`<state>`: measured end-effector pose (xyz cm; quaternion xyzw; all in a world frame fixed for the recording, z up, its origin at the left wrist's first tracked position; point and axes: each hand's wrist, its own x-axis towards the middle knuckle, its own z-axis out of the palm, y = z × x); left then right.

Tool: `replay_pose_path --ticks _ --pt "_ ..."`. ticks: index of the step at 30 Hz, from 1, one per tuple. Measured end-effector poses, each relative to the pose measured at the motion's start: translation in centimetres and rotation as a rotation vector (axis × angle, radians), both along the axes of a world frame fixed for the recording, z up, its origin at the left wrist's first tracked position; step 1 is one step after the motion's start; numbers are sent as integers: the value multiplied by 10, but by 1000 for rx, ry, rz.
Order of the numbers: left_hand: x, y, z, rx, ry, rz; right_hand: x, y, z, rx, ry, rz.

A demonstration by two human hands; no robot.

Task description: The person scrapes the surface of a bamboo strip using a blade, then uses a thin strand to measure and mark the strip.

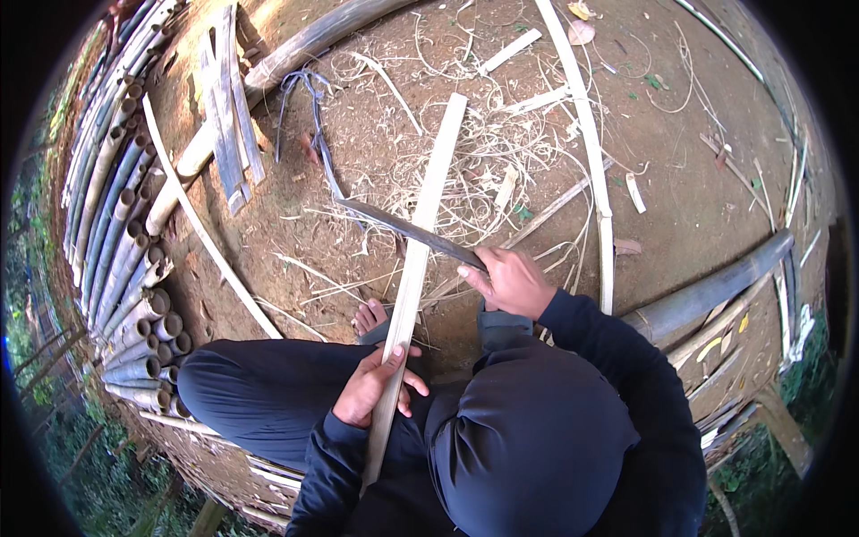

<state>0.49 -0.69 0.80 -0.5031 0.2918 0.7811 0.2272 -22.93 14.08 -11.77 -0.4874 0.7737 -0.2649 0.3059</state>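
- My left hand (371,387) is clenched around the lower part of a long pale bamboo strip (419,246), thumb over its flat face, just above my knee.
- The strip runs from my lap toward 12 o'clock, tilted slightly to 1, its far end over the dirt ground (698,188).
- My right hand (512,282) is at 2 o'clock from the left, its grip closed on the handle of a dark long-bladed knife (407,231).
- The blade points toward 10 o'clock and crosses the strip, touching it about midway.
- Pale shavings (488,152) lie scattered beyond the blade.
- My bare foot (369,316) sits just left of the strip.
- Stacked bamboo poles (125,259) line the 9 o'clock edge.
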Motion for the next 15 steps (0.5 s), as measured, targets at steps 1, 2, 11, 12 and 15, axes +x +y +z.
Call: replay_pose_path --ticks 1,2,11,12,15 --pt "0 0 -5 -65 36 -11 5 3 7 -69 1 -2" --pt "-2 1 -3 -222 -40 -104 8 2 13 -33 -29 -35" --pt "-73 -51 -85 -459 -50 -215 8 -8 12 -16 -22 -85" --pt "-80 -48 -88 -378 -7 -132 11 -7 14 -2 -20 -51" --pt "-103 -47 -97 -179 165 90 7 -15 8 -23 113 -60"
